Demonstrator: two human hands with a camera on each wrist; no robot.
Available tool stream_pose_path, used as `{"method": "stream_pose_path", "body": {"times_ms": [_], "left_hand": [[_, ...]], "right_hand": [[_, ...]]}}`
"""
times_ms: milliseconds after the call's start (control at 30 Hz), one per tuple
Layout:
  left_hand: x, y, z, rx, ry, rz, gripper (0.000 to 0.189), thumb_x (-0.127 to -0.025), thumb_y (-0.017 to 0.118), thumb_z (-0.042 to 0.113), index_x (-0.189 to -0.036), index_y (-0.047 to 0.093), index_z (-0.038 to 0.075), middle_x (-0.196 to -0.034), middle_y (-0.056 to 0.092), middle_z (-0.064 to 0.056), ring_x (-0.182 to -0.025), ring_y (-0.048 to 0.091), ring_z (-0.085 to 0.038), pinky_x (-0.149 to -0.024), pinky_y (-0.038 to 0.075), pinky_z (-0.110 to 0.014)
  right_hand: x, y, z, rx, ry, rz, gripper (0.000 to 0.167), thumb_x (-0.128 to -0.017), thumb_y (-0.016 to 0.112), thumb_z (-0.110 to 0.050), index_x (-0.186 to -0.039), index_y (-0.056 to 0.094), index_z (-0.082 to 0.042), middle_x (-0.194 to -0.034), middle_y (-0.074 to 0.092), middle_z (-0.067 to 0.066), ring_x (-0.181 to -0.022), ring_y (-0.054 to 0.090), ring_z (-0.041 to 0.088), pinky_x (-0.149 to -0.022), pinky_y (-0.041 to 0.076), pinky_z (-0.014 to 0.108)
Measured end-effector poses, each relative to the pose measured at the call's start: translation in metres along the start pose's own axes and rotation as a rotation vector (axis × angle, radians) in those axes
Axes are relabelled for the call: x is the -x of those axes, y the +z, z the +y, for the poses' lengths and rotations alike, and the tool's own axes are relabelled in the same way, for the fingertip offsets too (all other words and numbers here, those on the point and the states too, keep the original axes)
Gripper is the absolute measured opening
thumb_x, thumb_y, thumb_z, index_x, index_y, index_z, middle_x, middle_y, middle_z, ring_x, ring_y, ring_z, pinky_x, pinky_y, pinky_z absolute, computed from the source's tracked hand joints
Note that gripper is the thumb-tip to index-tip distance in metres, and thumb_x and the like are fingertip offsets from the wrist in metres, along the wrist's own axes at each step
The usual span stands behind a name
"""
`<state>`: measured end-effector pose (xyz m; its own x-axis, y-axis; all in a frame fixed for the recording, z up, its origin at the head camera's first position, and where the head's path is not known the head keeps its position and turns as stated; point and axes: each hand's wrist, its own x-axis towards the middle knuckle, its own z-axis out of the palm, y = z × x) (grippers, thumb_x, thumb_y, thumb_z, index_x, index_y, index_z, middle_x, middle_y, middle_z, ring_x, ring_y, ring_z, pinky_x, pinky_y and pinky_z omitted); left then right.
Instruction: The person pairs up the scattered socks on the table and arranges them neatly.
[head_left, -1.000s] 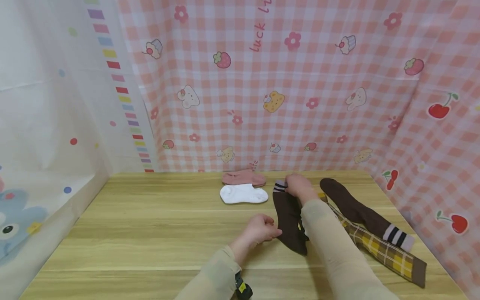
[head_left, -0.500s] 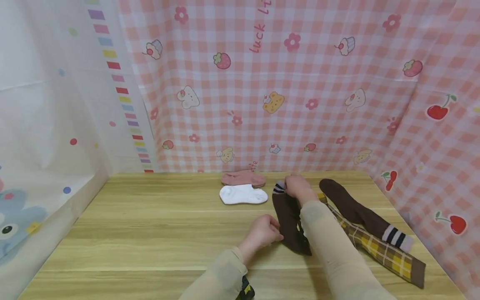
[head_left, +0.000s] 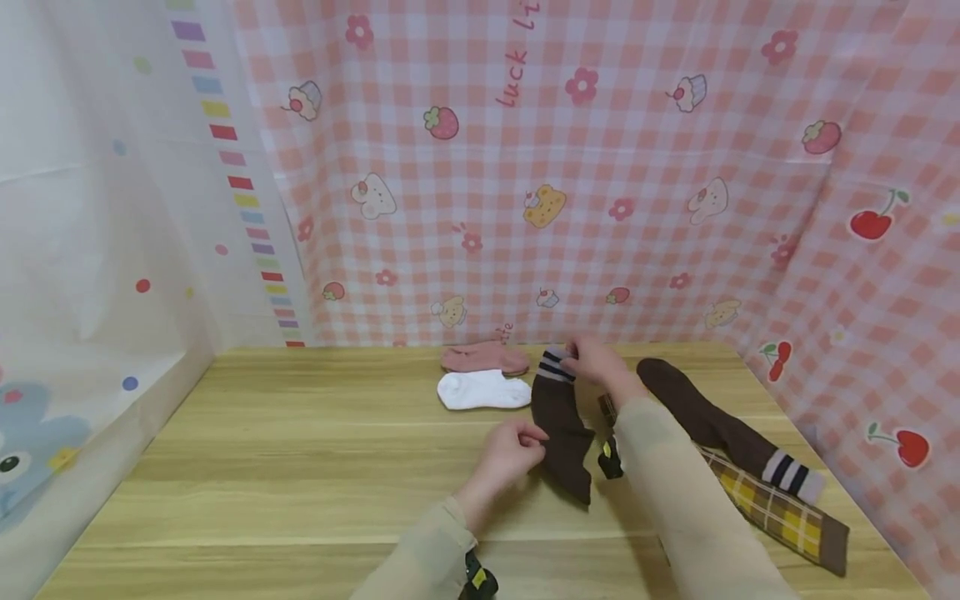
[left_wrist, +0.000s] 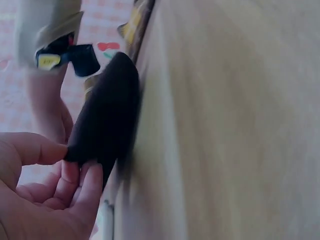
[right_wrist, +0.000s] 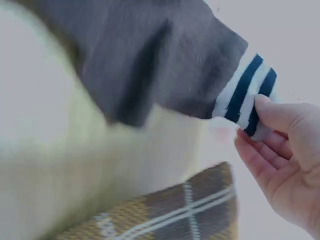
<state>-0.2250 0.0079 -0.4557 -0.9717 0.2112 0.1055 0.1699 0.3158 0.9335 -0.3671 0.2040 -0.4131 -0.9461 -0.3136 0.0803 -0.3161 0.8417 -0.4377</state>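
A dark brown sock (head_left: 562, 425) with a grey-and-black striped cuff hangs between both hands, its toe end toward the front of the table. My right hand (head_left: 596, 364) pinches the striped cuff (right_wrist: 248, 95) between thumb and fingers. Partway down the sock, my left hand (head_left: 510, 454) pinches its left edge; the left wrist view has thumb and fingertips on the dark fabric (left_wrist: 107, 110). To the right lie a matching brown sock (head_left: 701, 412) with a striped cuff and a yellow-brown plaid sock (head_left: 780, 508), partly hidden by the right sleeve.
At the back of the table, a white ankle sock (head_left: 483, 390) lies just in front of a pink sock (head_left: 483, 357). Wood-grain tabletop (head_left: 300, 467) extends to the left. A pink checked cloth (head_left: 480, 208) hangs along the back edge.
Both hands have shifted slightly left and up with the brown sock. Its cuff has swung left, and more of the striped band shows. The other socks stay where they were.
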Motion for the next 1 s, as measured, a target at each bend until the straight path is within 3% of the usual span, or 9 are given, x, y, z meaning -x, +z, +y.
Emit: {"method": "stream_pose_path", "body": {"times_ms": [233, 467, 600, 733, 800, 1000], "left_hand": [[-0.002, -0.021, 0.005, -0.030, 0.139, 0.111, 0.016, -0.081, 0.063, -0.003, -0.094, 0.071, 0.003, -0.078, 0.060, 0.003, -0.072, 0.053, -0.008, -0.068, 0.046, -0.021], [-0.001, -0.048, 0.011, -0.064, 0.226, 0.151, 0.016, -0.084, 0.065, -0.004, -0.099, 0.069, 0.000, -0.081, 0.063, -0.003, -0.072, 0.056, -0.011, -0.067, 0.047, -0.022], [-0.003, -0.062, 0.011, -0.091, 0.249, 0.166, 0.014, -0.084, 0.065, -0.005, -0.098, 0.069, -0.002, -0.081, 0.064, -0.005, -0.071, 0.058, -0.012, -0.067, 0.049, -0.023], [-0.004, -0.076, 0.013, -0.104, 0.256, 0.171, 0.013, -0.085, 0.066, -0.006, -0.097, 0.069, -0.002, -0.081, 0.065, -0.006, -0.073, 0.059, -0.014, -0.068, 0.050, -0.024], [-0.004, -0.083, 0.015, -0.111, 0.250, 0.174, 0.013, -0.086, 0.067, -0.006, -0.098, 0.069, -0.002, -0.082, 0.065, -0.006, -0.073, 0.059, -0.015, -0.069, 0.050, -0.025], [-0.003, -0.101, 0.020, -0.134, 0.215, 0.198, 0.011, -0.088, 0.068, -0.004, -0.099, 0.069, -0.002, -0.083, 0.066, -0.007, -0.074, 0.060, -0.016, -0.070, 0.050, -0.027]], "right_hand": [[0.014, -0.028, -0.008, -0.139, -0.042, 0.095, 0.023, -0.097, 0.062, -0.008, -0.083, 0.044, -0.004, -0.073, 0.040, 0.006, -0.066, 0.040, 0.022, -0.063, 0.034, 0.035], [0.029, -0.050, -0.011, -0.164, -0.049, 0.176, 0.017, -0.099, 0.062, -0.012, -0.093, 0.051, -0.001, -0.081, 0.050, 0.010, -0.074, 0.046, 0.026, -0.068, 0.039, 0.040], [0.037, -0.060, -0.011, -0.194, -0.051, 0.203, 0.026, -0.099, 0.060, -0.011, -0.116, 0.055, 0.007, -0.101, 0.059, 0.022, -0.092, 0.055, 0.035, -0.081, 0.046, 0.048], [0.044, -0.070, -0.014, -0.205, -0.082, 0.208, 0.039, -0.100, 0.060, -0.010, -0.131, 0.051, 0.011, -0.123, 0.057, 0.030, -0.109, 0.056, 0.041, -0.094, 0.045, 0.054], [0.047, -0.073, -0.016, -0.204, -0.108, 0.208, 0.037, -0.099, 0.060, -0.009, -0.130, 0.052, 0.010, -0.121, 0.058, 0.029, -0.106, 0.057, 0.039, -0.090, 0.047, 0.051], [0.057, -0.081, -0.025, -0.279, -0.142, 0.164, 0.017, -0.095, 0.064, -0.004, -0.103, 0.051, 0.002, -0.089, 0.051, 0.012, -0.078, 0.047, 0.024, -0.067, 0.041, 0.034]]}}
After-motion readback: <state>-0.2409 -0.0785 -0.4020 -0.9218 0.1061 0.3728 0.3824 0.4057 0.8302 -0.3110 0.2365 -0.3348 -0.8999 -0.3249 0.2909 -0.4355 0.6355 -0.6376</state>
